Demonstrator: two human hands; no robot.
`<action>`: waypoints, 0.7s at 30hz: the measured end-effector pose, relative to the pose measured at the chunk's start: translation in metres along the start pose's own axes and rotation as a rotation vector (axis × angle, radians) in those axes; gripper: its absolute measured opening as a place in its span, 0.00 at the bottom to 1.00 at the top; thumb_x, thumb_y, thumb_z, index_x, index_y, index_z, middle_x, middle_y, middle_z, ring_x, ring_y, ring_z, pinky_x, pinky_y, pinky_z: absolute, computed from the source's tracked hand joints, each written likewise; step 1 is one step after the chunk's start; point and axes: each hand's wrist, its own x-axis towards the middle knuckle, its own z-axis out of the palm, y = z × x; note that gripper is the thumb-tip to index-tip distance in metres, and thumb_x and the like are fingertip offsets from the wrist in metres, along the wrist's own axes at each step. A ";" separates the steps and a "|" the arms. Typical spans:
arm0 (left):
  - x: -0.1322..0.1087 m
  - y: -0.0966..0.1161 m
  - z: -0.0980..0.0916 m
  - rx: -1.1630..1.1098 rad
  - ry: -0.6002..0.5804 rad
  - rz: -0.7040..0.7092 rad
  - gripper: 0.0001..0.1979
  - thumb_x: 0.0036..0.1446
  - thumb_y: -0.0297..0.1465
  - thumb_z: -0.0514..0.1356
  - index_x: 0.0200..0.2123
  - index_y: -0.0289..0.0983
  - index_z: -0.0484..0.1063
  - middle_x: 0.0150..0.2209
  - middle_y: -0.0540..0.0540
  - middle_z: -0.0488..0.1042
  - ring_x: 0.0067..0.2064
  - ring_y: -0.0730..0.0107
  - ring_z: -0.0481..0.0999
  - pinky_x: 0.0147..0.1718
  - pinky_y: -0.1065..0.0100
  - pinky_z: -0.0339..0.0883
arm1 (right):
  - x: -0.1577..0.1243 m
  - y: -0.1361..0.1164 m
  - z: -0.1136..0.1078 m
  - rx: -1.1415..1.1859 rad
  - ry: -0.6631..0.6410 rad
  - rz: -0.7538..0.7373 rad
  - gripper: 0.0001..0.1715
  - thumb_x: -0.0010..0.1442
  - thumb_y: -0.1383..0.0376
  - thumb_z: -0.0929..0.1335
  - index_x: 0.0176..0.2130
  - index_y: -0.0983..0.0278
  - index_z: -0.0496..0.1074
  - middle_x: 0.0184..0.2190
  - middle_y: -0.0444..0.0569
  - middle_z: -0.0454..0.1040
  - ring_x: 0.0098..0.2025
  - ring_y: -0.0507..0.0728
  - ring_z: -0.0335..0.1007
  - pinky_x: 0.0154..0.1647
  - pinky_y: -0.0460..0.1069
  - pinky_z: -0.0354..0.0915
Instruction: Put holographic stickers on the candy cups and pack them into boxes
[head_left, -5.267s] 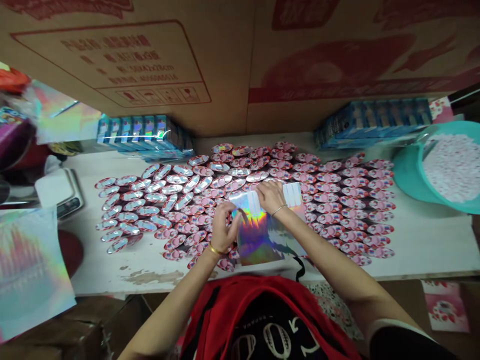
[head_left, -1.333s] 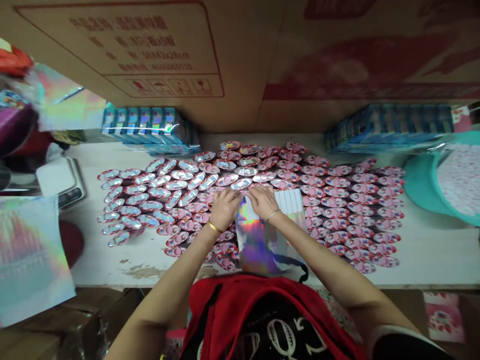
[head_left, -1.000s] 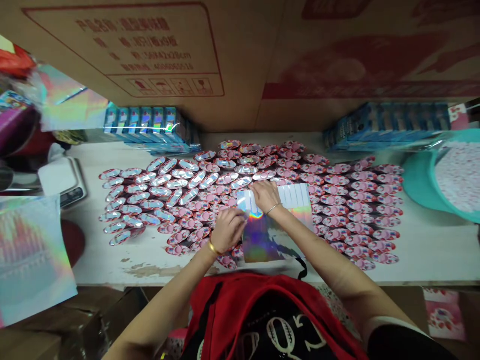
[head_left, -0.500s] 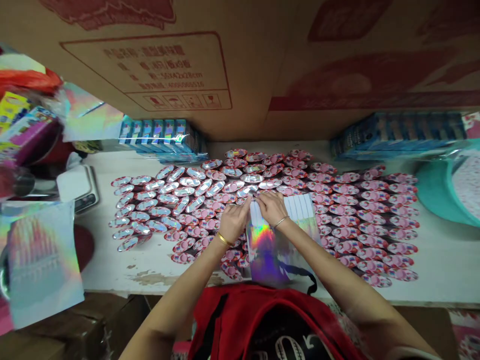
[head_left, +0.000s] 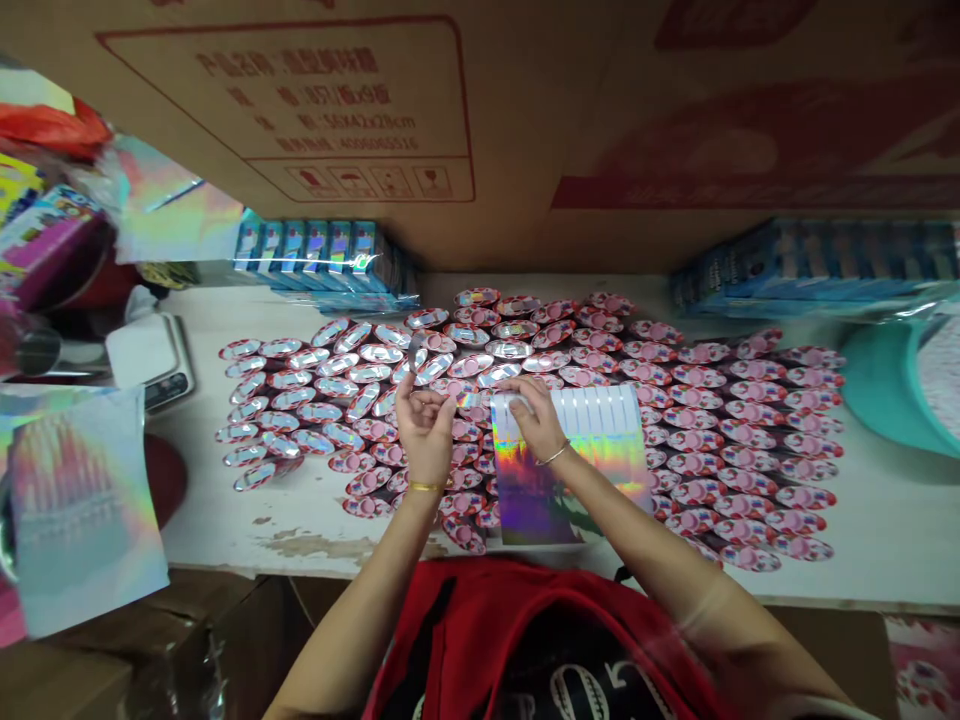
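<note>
A wide white table (head_left: 862, 500) carries almost everything here, and behind it stand big brown cartons (head_left: 480, 130). Across the table lie many rows of small oval pink packets (head_left: 697, 400), overlapping like scales, from the left side to the right. On top of them, near the person, lies a shiny holographic sheet (head_left: 562, 470) with a row of white stickers (head_left: 592, 410) along its far edge. Blue boxes (head_left: 322, 260) stand far left, a teal basin (head_left: 885, 385) sits at the right edge, and a scale (head_left: 154, 360) is at the left.

The right hand (head_left: 529, 415) presses on the far left corner of the sheet, its fingers bent onto the first sticker; whether the grip has the sticker already pinched is not clear. The left hand (head_left: 424, 425) is raised just left of the sheet, palm up, fingers loosely curled and released, holding nothing that can be seen.

To do this step well, it seems best that the right hand peels the sticker slowly from one corner, while the sheet stays flat, so the neighbour stickers do not lift. The left hand should probably wait close, ready to hold the sheet or a packet steady. The sheet is slippery on the packets, so a light pressure is wise.
</note>
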 end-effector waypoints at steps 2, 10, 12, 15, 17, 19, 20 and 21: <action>0.006 -0.004 0.002 -0.024 0.019 -0.031 0.36 0.49 0.36 0.68 0.59 0.42 0.58 0.31 0.53 0.66 0.29 0.79 0.68 0.31 0.75 0.64 | 0.004 -0.007 0.012 0.124 0.002 0.109 0.22 0.60 0.46 0.64 0.36 0.61 0.71 0.35 0.49 0.74 0.40 0.57 0.68 0.46 0.53 0.63; 0.021 -0.029 0.007 -0.003 0.014 -0.090 0.35 0.49 0.35 0.67 0.59 0.40 0.58 0.30 0.53 0.69 0.27 0.78 0.68 0.29 0.74 0.63 | 0.031 -0.004 0.025 0.052 0.047 0.177 0.13 0.60 0.59 0.64 0.26 0.61 0.68 0.25 0.43 0.68 0.29 0.53 0.63 0.37 0.49 0.59; 0.030 -0.036 0.010 0.057 0.020 -0.054 0.36 0.50 0.33 0.66 0.60 0.39 0.56 0.29 0.53 0.69 0.29 0.77 0.70 0.32 0.73 0.64 | 0.042 -0.003 0.024 -0.165 0.056 0.131 0.12 0.60 0.61 0.65 0.27 0.62 0.70 0.27 0.44 0.70 0.34 0.54 0.64 0.42 0.51 0.56; 0.045 -0.047 0.016 0.195 0.043 0.034 0.35 0.51 0.29 0.63 0.61 0.37 0.56 0.28 0.54 0.69 0.31 0.75 0.70 0.38 0.70 0.65 | 0.058 0.001 0.025 -0.433 0.036 0.055 0.12 0.61 0.62 0.65 0.28 0.62 0.72 0.31 0.46 0.73 0.40 0.57 0.64 0.46 0.53 0.52; 0.051 -0.053 0.019 0.307 0.064 0.068 0.35 0.51 0.28 0.62 0.62 0.37 0.56 0.27 0.54 0.70 0.31 0.74 0.71 0.41 0.68 0.65 | 0.065 0.005 0.029 -0.546 0.011 -0.001 0.12 0.62 0.62 0.64 0.29 0.62 0.72 0.33 0.48 0.73 0.42 0.58 0.63 0.47 0.53 0.51; 0.055 -0.057 0.021 0.434 0.082 0.075 0.35 0.50 0.27 0.61 0.62 0.38 0.56 0.28 0.54 0.71 0.33 0.73 0.72 0.44 0.65 0.63 | 0.070 0.010 0.032 -0.630 -0.013 -0.047 0.11 0.62 0.63 0.64 0.30 0.62 0.72 0.34 0.49 0.73 0.43 0.58 0.62 0.47 0.54 0.50; 0.057 -0.058 0.022 0.497 0.085 0.075 0.35 0.50 0.27 0.61 0.62 0.38 0.56 0.29 0.53 0.71 0.33 0.72 0.72 0.46 0.63 0.62 | 0.072 0.013 0.033 -0.661 -0.024 -0.062 0.11 0.62 0.63 0.64 0.31 0.62 0.72 0.35 0.50 0.73 0.43 0.59 0.62 0.47 0.54 0.50; 0.057 -0.059 0.022 0.553 0.084 0.074 0.35 0.50 0.26 0.61 0.62 0.38 0.56 0.29 0.53 0.72 0.34 0.71 0.72 0.48 0.61 0.60 | 0.073 0.015 0.034 -0.686 -0.037 -0.071 0.10 0.62 0.63 0.64 0.31 0.62 0.72 0.35 0.50 0.73 0.43 0.59 0.62 0.47 0.54 0.50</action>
